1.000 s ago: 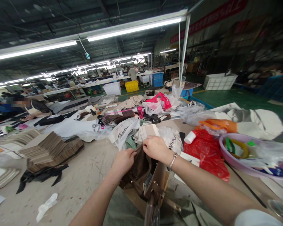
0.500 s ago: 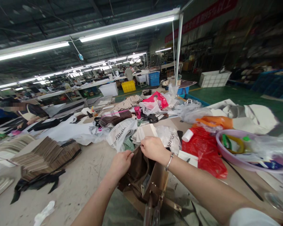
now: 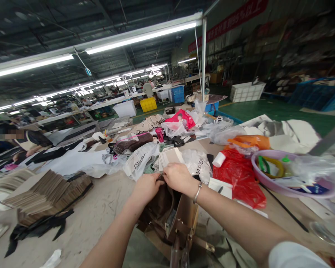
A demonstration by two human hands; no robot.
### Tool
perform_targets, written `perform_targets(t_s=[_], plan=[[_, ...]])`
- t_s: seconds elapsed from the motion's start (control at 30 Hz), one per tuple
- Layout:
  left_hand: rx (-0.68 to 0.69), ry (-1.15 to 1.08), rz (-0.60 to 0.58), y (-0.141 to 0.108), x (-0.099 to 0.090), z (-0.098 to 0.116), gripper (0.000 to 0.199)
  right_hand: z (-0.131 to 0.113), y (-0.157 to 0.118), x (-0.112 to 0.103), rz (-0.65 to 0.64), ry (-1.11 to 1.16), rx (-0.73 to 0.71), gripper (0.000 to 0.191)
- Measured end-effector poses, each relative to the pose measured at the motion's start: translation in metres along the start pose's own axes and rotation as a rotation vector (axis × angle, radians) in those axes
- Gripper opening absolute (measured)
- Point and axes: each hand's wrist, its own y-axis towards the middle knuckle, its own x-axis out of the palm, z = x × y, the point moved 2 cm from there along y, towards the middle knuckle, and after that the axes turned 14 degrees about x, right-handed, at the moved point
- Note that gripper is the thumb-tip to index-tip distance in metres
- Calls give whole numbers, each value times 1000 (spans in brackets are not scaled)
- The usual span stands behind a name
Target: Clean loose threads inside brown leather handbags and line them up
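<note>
A brown handbag (image 3: 185, 216) with gold-coloured metal fittings stands at the near edge of the table, its mouth gaping and its brown lining in sight. My left hand (image 3: 147, 188) pinches the far rim of the bag from the left. Close beside it, nearly touching, my right hand (image 3: 180, 178) grips the same rim with curled fingers; a silver bangle is on that wrist. Handles with clear plastic round them hang at the bag's near side. The fingertips of both hands are partly hidden.
Stacked brown panels (image 3: 50, 193) lie on the left, with black strips below. Beyond my hands are pale card pieces (image 3: 169, 158) and printed plastic bags. A red plastic bag (image 3: 237, 175) and a lilac basin (image 3: 257, 167) are at right. A person (image 3: 30, 139) works at far left.
My left hand has slid right along the rim, closer to my right hand. The whole view has shifted slightly, moving the background left.
</note>
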Motion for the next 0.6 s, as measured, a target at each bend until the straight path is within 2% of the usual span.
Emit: perform_targets(t_s=[0.2,0.33,0.47,0.6], plan=[[-8,23,32,10,11,1,32,17,-10,1,31,114,14,26],[-24,5,38,8,14,2,29,25,-21,-3,71,312,-9,17],[-64,-19,33,7,14,1,31,36,-27,-9,151,458,33,16],[-38,-149,117,5,12,-2,25,49,-35,-5,221,543,81,17]])
